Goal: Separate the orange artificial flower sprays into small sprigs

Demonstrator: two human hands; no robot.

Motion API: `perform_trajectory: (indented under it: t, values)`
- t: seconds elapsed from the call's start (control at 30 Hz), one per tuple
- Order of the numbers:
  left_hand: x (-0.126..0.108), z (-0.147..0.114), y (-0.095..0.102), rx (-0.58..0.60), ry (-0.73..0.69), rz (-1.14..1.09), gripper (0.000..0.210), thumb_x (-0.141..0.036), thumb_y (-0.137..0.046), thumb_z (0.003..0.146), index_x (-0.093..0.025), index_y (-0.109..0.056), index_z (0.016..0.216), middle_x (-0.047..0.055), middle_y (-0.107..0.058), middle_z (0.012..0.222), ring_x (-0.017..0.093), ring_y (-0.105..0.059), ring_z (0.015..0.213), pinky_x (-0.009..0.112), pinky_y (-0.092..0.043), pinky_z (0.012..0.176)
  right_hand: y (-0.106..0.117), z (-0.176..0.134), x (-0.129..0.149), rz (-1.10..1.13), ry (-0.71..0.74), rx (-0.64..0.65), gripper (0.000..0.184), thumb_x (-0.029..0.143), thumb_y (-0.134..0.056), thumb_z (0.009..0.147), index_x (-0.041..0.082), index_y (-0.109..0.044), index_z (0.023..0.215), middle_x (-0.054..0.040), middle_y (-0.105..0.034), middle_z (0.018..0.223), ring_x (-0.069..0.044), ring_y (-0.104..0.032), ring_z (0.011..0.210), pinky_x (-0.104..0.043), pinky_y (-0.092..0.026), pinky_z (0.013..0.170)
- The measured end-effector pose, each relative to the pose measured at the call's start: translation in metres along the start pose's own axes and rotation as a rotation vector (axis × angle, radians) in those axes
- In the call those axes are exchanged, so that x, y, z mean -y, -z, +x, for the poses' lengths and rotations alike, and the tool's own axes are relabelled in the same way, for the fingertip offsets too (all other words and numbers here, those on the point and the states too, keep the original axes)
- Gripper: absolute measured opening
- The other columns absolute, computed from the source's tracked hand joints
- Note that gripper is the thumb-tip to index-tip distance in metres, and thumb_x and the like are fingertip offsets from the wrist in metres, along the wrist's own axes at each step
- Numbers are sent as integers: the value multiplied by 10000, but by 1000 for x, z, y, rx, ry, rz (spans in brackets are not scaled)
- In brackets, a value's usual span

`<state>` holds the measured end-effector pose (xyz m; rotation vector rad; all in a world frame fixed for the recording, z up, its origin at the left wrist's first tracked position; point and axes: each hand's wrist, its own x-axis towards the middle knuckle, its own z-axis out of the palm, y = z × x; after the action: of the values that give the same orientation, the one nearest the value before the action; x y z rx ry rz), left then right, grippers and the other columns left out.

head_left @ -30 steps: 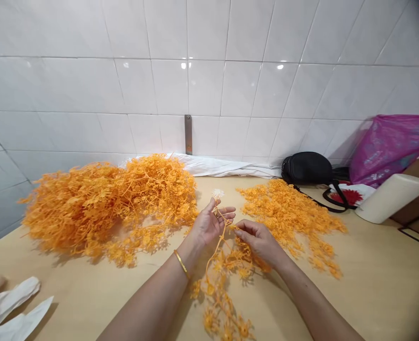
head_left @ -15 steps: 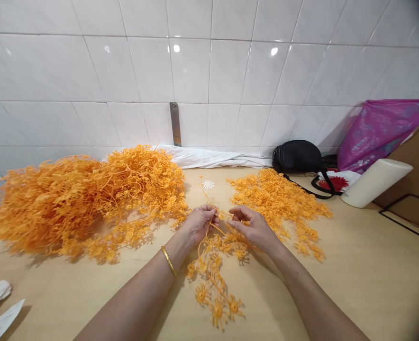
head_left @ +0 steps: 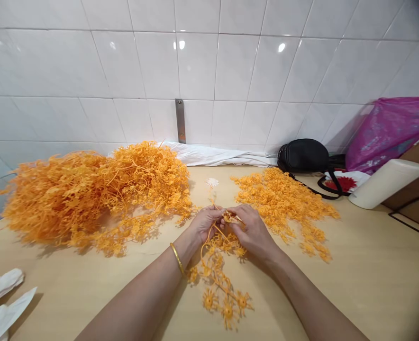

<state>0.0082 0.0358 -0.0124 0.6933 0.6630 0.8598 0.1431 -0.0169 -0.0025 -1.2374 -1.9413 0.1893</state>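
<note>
Near the middle of the table, my left hand [head_left: 206, 221] pinches the thin stems of an orange artificial flower spray [head_left: 221, 279]. Its branches and star-shaped blossoms hang down toward me between my forearms. My right hand [head_left: 249, 228] meets the left, its fingers closed around a small orange blossom [head_left: 228, 217] on the same spray. The fingertips partly cover the joint between blossom and stem. Just beyond my hands lies a white flower piece [head_left: 212, 182]. A gold bangle [head_left: 177, 257] circles my left wrist.
A tall heap of orange sprays [head_left: 88, 199] stands at the left, a flatter pile [head_left: 284, 199] at the right. Behind are a black pouch [head_left: 304, 155], a cream bottle [head_left: 387, 183] and a purple bag [head_left: 383, 137]. White gloves or cloths [head_left: 8, 303] lie front left.
My right hand has moved in against the left and closed around a blossom. The view has shifted slightly, so the surroundings sit a little farther right.
</note>
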Motion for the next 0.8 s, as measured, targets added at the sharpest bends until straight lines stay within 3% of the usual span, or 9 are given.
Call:
perform_trajectory:
  t: [0.13, 0.3, 0.43, 0.6, 0.8]
  values:
    - [1, -1, 0, 77, 22, -56, 128, -60, -593, 631, -112, -482, 596, 1, -494, 487, 45, -444, 412, 151, -337, 412, -2, 2, -6, 285, -197, -97, 92, 221, -485, 743, 186, -562, 711, -14, -539, 705, -148, -477, 690, -270, -368, 644]
    - [-1, -3, 0, 180, 37, 22, 117, -117, -620, 624, -109, -507, 654, 12, -548, 575, -31, -196, 315, 132, -110, 327, -4, 5, -8, 721, -436, -187, 202, 349, -580, 686, 183, -479, 632, 35, -427, 603, -104, -406, 586, -233, -340, 558]
    - [1, -5, -4, 179, -17, 133, 189, -167, -672, 577, -104, -560, 716, -35, -470, 503, -12, -248, 332, 150, -129, 342, -10, 3, -8, 688, -413, -168, 196, 377, -556, 713, 182, -552, 734, 8, -486, 690, -126, -452, 677, -253, -370, 629]
    - [2, -9, -10, 176, 8, 66, 205, -120, -658, 543, -137, -544, 712, -77, -385, 441, -2, -244, 330, 148, -133, 348, -14, 1, -8, 569, -406, -118, 248, 387, -528, 740, 198, -620, 872, -38, -538, 881, -166, -479, 871, -298, -372, 765]
    - [2, -13, -13, 144, 63, 29, 235, -102, -625, 564, -159, -533, 773, -107, -290, 417, 2, -184, 330, 144, -123, 342, -12, 2, 2, 993, -592, 17, 270, 370, -566, 711, 210, -613, 924, -23, -605, 853, -150, -531, 824, -276, -394, 739]
